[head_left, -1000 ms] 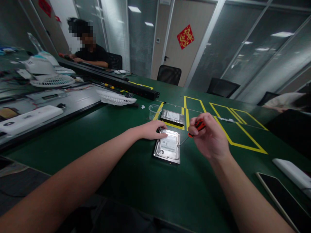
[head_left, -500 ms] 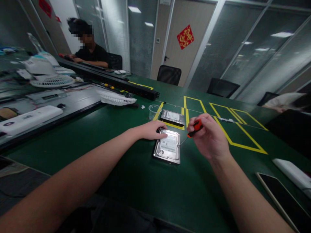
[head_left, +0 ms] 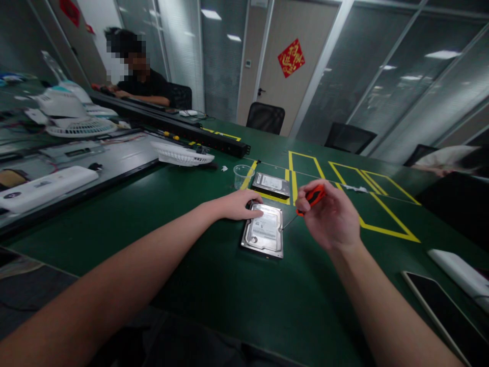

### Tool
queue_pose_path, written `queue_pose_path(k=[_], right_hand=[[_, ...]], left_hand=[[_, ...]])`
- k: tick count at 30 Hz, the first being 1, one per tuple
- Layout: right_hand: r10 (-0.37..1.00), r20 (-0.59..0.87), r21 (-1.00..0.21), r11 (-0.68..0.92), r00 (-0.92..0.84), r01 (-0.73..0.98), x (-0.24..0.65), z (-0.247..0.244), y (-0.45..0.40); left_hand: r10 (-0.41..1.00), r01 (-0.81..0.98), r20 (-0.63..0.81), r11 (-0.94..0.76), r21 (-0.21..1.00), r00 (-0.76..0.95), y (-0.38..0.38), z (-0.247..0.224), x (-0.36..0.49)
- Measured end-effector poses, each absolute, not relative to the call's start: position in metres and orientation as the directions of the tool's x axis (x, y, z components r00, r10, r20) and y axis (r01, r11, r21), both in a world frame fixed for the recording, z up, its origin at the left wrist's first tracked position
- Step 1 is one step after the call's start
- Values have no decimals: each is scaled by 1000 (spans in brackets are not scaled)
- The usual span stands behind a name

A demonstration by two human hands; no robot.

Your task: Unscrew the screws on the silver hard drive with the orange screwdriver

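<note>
A silver hard drive (head_left: 263, 232) lies flat on the green table in front of me. My left hand (head_left: 242, 205) grips its far left corner, the thumb resting on the top face. In my right hand (head_left: 330, 216) is a screwdriver (head_left: 314, 198) with a red and black handle, its fingers closed round it. The thin shaft slants down to the left, and its tip meets the drive's right edge. Just beyond lies a second hard drive (head_left: 272, 184) inside a yellow tape outline. Left of that one stands a clear plastic cup (head_left: 243, 177).
On the left are a white fan (head_left: 72, 112), a white power strip (head_left: 49, 187) and a long black bar (head_left: 171, 122). A phone (head_left: 446, 316) and a white object (head_left: 460, 275) lie at the right. Another person (head_left: 143, 84) sits across the table.
The screwdriver's handle has turned slightly within my right hand, and the fingers have shifted on it. My left hand and the hard drive stay in place.
</note>
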State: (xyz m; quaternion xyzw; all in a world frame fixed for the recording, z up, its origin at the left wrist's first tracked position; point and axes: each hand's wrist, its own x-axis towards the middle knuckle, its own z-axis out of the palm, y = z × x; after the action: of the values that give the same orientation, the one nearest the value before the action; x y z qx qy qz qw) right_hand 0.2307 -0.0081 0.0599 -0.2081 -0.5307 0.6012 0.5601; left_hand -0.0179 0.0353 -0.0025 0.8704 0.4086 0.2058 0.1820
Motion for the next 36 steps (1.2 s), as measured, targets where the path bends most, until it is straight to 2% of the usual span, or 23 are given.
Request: queue_pose_path(k=[18,36], right_hand=[[892,349,-854,178,-286,-488,229,62,-9],[896,331,-889,191,-296,-416,228,63,-15]], left_hand=[[792,638,207,-592,493,575,34,-2,-17],[793,634,215,-591,498,571,35,-4,-18]])
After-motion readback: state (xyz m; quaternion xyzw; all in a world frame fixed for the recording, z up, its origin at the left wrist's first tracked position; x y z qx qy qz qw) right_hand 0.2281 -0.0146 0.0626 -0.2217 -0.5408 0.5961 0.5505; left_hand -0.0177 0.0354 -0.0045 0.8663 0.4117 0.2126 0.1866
